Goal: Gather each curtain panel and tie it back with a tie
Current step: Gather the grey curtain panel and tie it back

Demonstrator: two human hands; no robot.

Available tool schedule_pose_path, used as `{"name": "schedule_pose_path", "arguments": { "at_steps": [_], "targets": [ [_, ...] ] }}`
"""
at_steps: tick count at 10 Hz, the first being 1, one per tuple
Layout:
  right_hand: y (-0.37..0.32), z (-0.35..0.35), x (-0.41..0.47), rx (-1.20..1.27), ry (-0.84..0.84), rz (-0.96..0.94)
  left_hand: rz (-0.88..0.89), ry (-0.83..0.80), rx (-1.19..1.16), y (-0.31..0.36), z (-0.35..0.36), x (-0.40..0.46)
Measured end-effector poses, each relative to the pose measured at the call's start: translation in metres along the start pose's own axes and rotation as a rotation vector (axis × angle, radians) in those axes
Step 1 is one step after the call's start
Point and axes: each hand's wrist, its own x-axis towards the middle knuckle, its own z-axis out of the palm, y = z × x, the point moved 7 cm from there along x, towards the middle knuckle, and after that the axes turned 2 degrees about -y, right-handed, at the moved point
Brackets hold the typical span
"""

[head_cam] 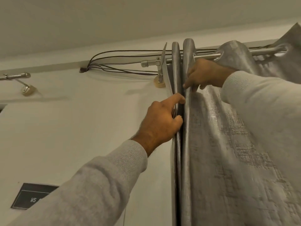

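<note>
Curtain panel (pixel 219 144), silvery textured weave, hanging in rounded folds between both hands | left hand (pixel 160 121) curling fingers around leftmost fold | right hand (pixel 205 74) pinching next fold under steel rod (pixel 206 56)

Curtain panel (pixel 228 144) is shiny silver-grey with a scratchy crosshatch texture (lining looks white). Curtain rod (pixel 206 56) is brushed silver, cables (pixel 123 53) dark brown, wall (pixel 65 128) off-white, sleeves (pixel 97 185) light grey ribbed, wall plaque (pixel 27 196) black with white lettering.

Two hands (pixel 160 123), perhaps one curtain (pixel 228 144).
</note>
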Motion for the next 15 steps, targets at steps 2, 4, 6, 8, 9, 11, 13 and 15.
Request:
{"name": "schedule_pose_path", "arguments": {
  "at_steps": [2, 4, 6, 8, 9, 11, 13, 15],
  "targets": [
    [-0.016, -0.003, 0.001, -0.091, -0.007, -0.04, 0.046, -0.133, 0.113, 0.022, 0.015, 0.008],
    [0.001, 0.001, -0.002, 0.168, -0.115, 0.009, -0.073, -0.176, 0.179, 0.023, 0.017, 0.013],
    [0.066, -0.038, -0.019, 0.118, 0.215, 0.181, -0.168, -0.026, -0.05, 0.009, 0.015, 0.015],
    [0.123, -0.091, -0.054, -0.327, 0.562, 0.486, -0.19, 0.079, -0.028, 0.012, 0.017, 0.017],
    [0.135, -0.085, -0.046, -0.358, 0.419, 0.472, -0.194, 0.108, -0.051, 0.009, 0.017, 0.016],
    [0.029, -0.022, -0.02, -0.081, 0.301, -0.041, -0.073, 0.043, -0.051, 0.022, 0.034, 0.018],
    [0.015, -0.003, -0.004, 0.131, 0.046, -0.033, 0.07, -0.004, -0.07, 0.021, 0.026, 0.012],
    [0.004, -0.013, 0.001, 0.123, 0.054, -0.1, 0.091, -0.086, -0.031, 0.015, 0.02, 0.007]
  ]
}}
